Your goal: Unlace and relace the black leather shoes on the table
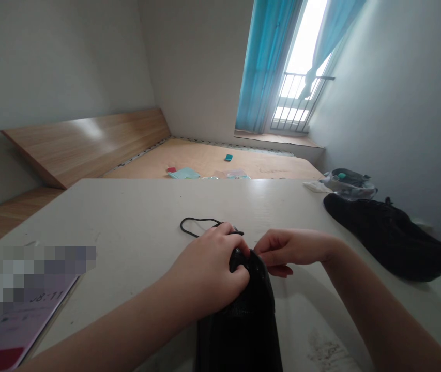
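Note:
A black shoe point(239, 330) lies on the table directly in front of me, pointing away lengthwise, its lower end cut off by the frame. My left hand point(220, 263) is closed on its far part, thumb and fingers curled over the dark upper. A loop of black shoelace point(195, 219) rests on the tabletop just beyond that hand. On the shoe's right edge, my right hand point(286, 249) is closed in a pinch, thumb and forefinger touching there. Whatever lies between its fingertips is too small to make out. A second black shoe point(386, 235) with laces sits farther right.
The white table point(135, 212) extends around the shoe. At the left edge lies a phone point(22, 320) with a lit screen, partly blurred out. A clear plastic bag point(346, 183) stands at the back right. Beyond are a wooden bed point(204, 150) and a blue-curtained window.

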The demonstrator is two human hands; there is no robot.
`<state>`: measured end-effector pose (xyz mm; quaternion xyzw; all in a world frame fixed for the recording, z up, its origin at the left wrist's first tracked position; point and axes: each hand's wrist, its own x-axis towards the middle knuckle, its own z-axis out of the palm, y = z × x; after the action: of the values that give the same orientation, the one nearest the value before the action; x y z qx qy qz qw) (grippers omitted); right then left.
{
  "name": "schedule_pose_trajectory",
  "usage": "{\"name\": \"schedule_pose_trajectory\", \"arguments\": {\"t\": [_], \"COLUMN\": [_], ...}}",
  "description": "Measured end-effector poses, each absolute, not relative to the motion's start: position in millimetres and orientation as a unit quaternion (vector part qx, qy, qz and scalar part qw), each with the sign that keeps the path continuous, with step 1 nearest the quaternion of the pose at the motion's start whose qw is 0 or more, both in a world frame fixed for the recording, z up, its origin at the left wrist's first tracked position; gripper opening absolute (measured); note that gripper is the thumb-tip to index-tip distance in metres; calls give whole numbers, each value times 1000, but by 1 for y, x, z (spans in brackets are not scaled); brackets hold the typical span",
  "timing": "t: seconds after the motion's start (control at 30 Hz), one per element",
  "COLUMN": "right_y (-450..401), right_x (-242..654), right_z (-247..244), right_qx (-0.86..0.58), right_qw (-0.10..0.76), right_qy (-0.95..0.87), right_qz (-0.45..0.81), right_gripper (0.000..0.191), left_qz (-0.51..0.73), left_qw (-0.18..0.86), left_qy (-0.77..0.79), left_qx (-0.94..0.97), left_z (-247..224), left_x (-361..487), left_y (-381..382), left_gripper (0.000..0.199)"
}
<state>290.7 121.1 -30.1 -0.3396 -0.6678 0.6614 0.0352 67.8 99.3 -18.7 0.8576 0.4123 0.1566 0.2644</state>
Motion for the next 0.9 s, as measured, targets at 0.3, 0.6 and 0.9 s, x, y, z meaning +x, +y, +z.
{"name": "schedule_pose_trajectory", "arguments": {"t": [0.3,0.6,0.9], "right_y": [125,106,82], "right_x": [285,261,254], "right_z": [-39,-14,10], "right_qx": [-357,-357,-192], "right_qw": [31,251,508], "right_qy": [-673,-735,-529], "right_qz": [647,519,652], "right_gripper": [45,37,26], "left_qz": [179,268,402], "left_qw": [284,362,408], "left_qy": [406,416,345], "left_qx": [850,790,743], "left_z": [-21,-6,46], "left_x": [71,60,28], "left_y": [102,115,95], "left_gripper": [10,21,19]}}
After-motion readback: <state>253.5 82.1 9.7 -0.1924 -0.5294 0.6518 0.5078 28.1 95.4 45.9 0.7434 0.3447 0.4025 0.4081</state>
